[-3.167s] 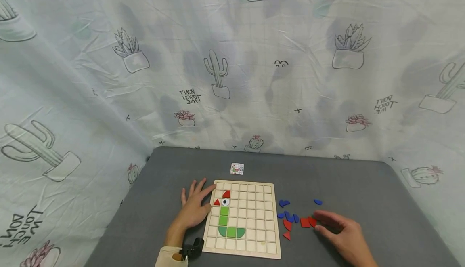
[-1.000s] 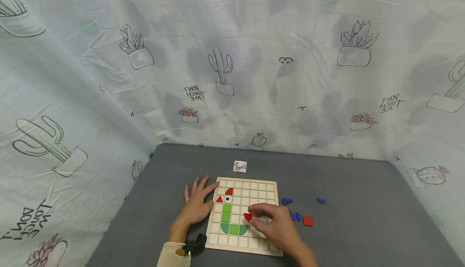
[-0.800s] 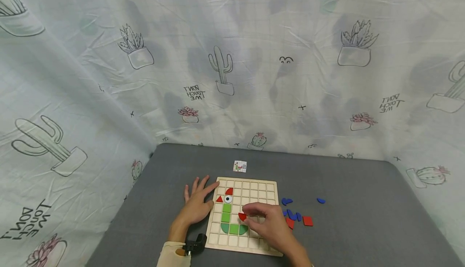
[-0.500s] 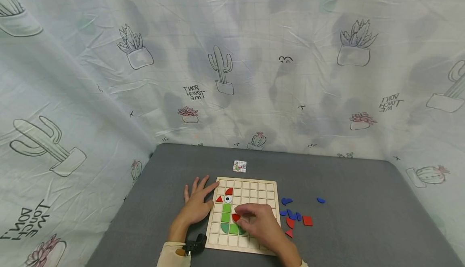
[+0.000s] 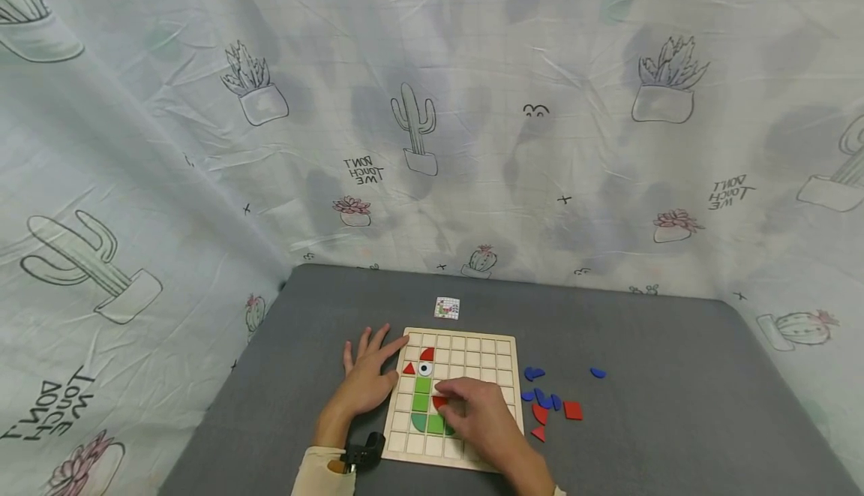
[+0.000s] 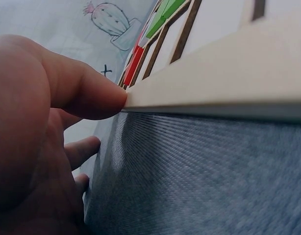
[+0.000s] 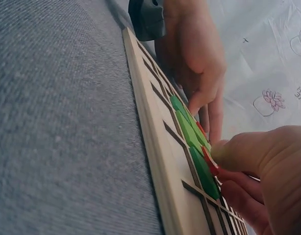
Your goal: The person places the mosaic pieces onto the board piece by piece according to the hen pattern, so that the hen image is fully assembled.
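Note:
A wooden grid board [image 5: 472,344] lies on the grey table. My left hand [image 5: 364,385] rests at its left side, fingers spread, thumb [image 6: 104,98] and index fingertip touching the edge. Between thumb and fingers, my right hand [image 5: 484,413] pinches a red quarter-circle tile [image 5: 439,402] at the cell right of the lower light green square [image 5: 420,403]. In the right wrist view this red tile [image 7: 208,160] is tilted beside the dark green tile [image 7: 203,172]. A round eye tile [image 5: 424,368], a red triangle [image 5: 409,368] and another red quarter-circle [image 5: 428,354] sit in upper-left cells.
Right of the board lie several blue tiles [image 5: 542,398], a red square [image 5: 573,410], a red quarter-circle [image 5: 540,414] and a red triangle [image 5: 538,433]. One blue piece [image 5: 598,373] lies apart. A small picture card [image 5: 447,308] is behind the board.
My right hand has come from the loose tiles on the right to the board, bringing the red quarter-circle tile leftward and down to a cell. The left hand has stayed at the edge.

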A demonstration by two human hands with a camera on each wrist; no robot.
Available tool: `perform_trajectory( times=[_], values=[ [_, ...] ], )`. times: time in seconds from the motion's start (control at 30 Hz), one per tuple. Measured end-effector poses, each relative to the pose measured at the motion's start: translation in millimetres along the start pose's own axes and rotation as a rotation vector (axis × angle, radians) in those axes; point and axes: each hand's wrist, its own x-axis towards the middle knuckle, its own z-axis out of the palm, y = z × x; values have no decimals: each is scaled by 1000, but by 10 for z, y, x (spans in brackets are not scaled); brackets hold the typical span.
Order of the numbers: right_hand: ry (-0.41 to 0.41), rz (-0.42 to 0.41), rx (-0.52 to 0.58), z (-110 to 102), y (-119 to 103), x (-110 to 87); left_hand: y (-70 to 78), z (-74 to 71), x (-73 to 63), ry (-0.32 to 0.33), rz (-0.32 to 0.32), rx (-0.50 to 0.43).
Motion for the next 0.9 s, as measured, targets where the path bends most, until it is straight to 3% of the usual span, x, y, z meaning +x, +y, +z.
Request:
perform_trajectory(
  times=[0.27, 0.5, 0.9],
  values=[
    [46, -49, -11, 75, 23, 0, -13, 4, 6, 5, 0, 10],
    [18, 1, 30, 18, -12, -13, -23, 6, 8, 3, -1, 11],
    [-38, 86, 219, -462, 120, -237, -34, 12, 9, 4, 5, 5]
  ],
)
